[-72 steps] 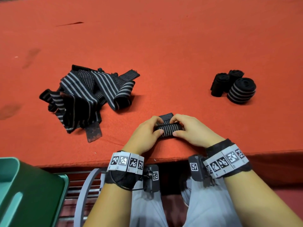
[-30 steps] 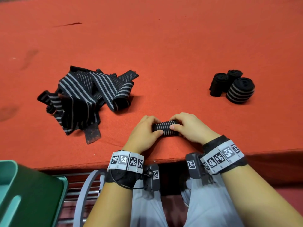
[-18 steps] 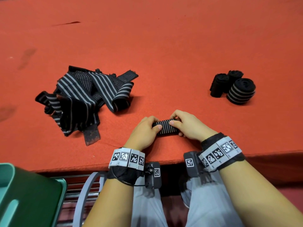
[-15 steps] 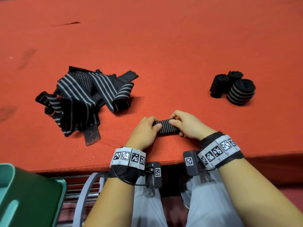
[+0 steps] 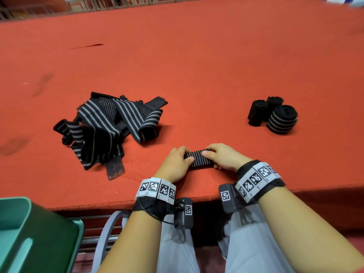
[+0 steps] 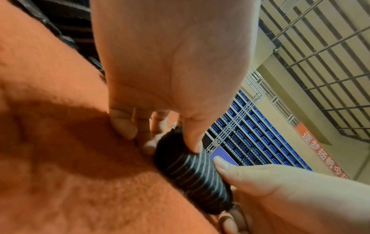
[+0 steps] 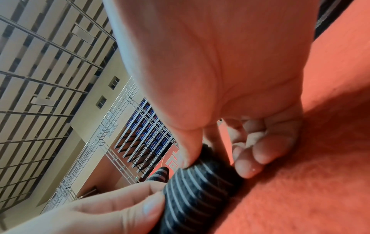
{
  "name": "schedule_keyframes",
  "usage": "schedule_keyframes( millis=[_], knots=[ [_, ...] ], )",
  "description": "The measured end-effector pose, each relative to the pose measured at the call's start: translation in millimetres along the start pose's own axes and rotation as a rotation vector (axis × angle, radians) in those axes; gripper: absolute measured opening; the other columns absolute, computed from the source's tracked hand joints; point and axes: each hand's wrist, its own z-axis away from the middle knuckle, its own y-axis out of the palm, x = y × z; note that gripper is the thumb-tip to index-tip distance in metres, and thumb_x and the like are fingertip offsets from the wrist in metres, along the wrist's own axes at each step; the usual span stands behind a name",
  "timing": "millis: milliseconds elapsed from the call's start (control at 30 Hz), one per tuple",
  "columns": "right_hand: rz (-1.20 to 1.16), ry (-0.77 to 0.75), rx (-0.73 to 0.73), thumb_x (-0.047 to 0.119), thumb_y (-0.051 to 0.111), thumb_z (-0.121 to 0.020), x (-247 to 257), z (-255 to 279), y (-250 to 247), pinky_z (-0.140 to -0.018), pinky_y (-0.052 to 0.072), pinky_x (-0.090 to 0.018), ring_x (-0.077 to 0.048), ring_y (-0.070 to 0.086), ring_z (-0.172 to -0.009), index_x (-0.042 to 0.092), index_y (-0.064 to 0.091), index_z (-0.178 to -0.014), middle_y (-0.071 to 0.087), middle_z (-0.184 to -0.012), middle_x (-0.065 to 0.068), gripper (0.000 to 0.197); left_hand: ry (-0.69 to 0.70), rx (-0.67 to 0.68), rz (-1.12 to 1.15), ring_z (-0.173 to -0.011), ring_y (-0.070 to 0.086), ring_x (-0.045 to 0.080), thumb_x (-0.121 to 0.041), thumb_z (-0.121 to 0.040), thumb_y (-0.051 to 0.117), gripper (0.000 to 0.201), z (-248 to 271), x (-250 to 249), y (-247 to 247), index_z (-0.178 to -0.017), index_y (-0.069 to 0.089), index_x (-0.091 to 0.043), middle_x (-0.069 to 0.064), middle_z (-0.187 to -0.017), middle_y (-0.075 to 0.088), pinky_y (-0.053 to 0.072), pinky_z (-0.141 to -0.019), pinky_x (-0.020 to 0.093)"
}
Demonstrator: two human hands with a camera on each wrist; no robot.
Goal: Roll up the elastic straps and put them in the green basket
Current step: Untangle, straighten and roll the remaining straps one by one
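Strap (image 5: 199, 159) lies rolled on the table (image 5: 216, 66), pinched at each end by left hand (image 5: 176, 164) and right hand (image 5: 226, 157); squeeze evenly so coils stay tight.

The basket (image 5: 35, 237) is cut off by the head view's left and bottom edges — its inside does not show. Both ends of the roll (image 5: 199, 159) are hidden under the left hand (image 5: 174, 164) and right hand (image 5: 224, 157) — fingertips behind it unseen.
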Motion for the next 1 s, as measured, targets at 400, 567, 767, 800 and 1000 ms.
schedule_keyframes(
  millis=[400, 567, 767, 800, 1000],
  knots=[
    [-0.096, -0.166, -0.029, 0.017, 0.077, -0.084, 0.9, 37.1, -11.3, -0.049, 0.045, -0.013, -0.010, 0.056, -0.064, 0.020, 0.064, -0.111, 0.062, -0.101, -0.003, 0.030, 0.061, 0.008, -0.056, -0.084, 0.061, 0.015, -0.014, -0.071, 0.083, 0.048, 23.6, -22.0, -8.7, -0.105, 0.051, -0.022, -0.003, -0.099, 0.062, 0.051, -0.073, 0.031],
    [-0.125, -0.228, -0.134, 0.014, 0.082, -0.078, 19.5, 50.7, -48.2, -0.070, 0.050, -0.022, -0.015, 0.059, -0.082, 0.010, 0.062, -0.121, 0.062, -0.101, -0.006, 0.047, 0.150, -0.076, -0.014, -0.088, 0.059, 0.015, -0.014, -0.070, 0.085, 0.060, 20.8, -50.2, -15.1, -0.120, 0.055, -0.022, -0.003, -0.106, 0.060, 0.042, -0.070, 0.025],
    [-0.170, -0.296, -0.228, 0.006, 0.084, -0.073, 26.3, 57.4, -118.6, -0.058, 0.050, -0.029, -0.016, 0.058, -0.059, 0.008, 0.070, -0.096, 0.068, -0.088, -0.007, 0.027, 0.281, -0.173, -0.068, -0.093, 0.058, 0.018, -0.018, -0.068, 0.086, 0.059, -9.5, -110.5, -16.1, -0.120, 0.059, -0.024, -0.003, -0.109, 0.058, 0.044, -0.076, 0.030],
    [-0.168, -0.300, -0.247, 0.008, 0.084, -0.073, 25.5, 55.2, -130.9, -0.056, 0.050, -0.028, -0.013, 0.058, -0.057, 0.010, 0.070, -0.097, 0.068, -0.091, -0.005, 0.028, 0.298, -0.193, -0.065, -0.092, 0.057, 0.019, -0.019, -0.068, 0.086, 0.059, -16.8, -120.7, -15.9, -0.120, 0.058, -0.024, -0.003, -0.108, 0.058, 0.046, -0.077, 0.032],
    [-0.178, -0.337, -0.364, 0.010, 0.081, -0.076, 14.1, 24.7, -201.4, -0.051, 0.052, -0.022, -0.010, 0.065, -0.059, 0.018, 0.069, -0.098, 0.065, -0.102, -0.004, 0.027, 0.396, -0.241, -0.021, -0.095, 0.062, 0.023, -0.024, -0.075, 0.081, 0.052, -74.2, -178.4, -7.2, -0.122, 0.060, -0.025, 0.000, -0.111, 0.060, 0.049, -0.082, 0.036]
  ],
)
